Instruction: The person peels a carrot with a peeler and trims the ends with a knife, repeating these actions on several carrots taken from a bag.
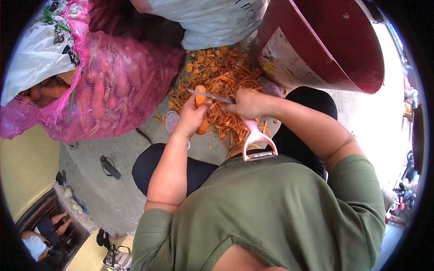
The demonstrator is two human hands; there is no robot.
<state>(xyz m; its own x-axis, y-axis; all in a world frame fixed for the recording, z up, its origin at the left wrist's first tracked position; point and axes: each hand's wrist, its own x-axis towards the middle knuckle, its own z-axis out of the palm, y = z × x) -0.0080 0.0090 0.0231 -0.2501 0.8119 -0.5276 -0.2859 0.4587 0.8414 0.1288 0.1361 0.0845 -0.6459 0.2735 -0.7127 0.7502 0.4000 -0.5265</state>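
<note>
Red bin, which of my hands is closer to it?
Your right hand. It is just off the near side of the bin, gripping the knife. Your left hand is farther off to the left, holding the carrot.

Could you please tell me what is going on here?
Someone seated over a heap of orange peelings and cut pieces is working on a carrot. The left hand holds the carrot upright, and the right hand holds a knife with its blade across the carrot near the top. A pink peeler hangs from the right hand too, apparently gripped along with the knife. A pink mesh bag full of carrots stands nearby.
</note>
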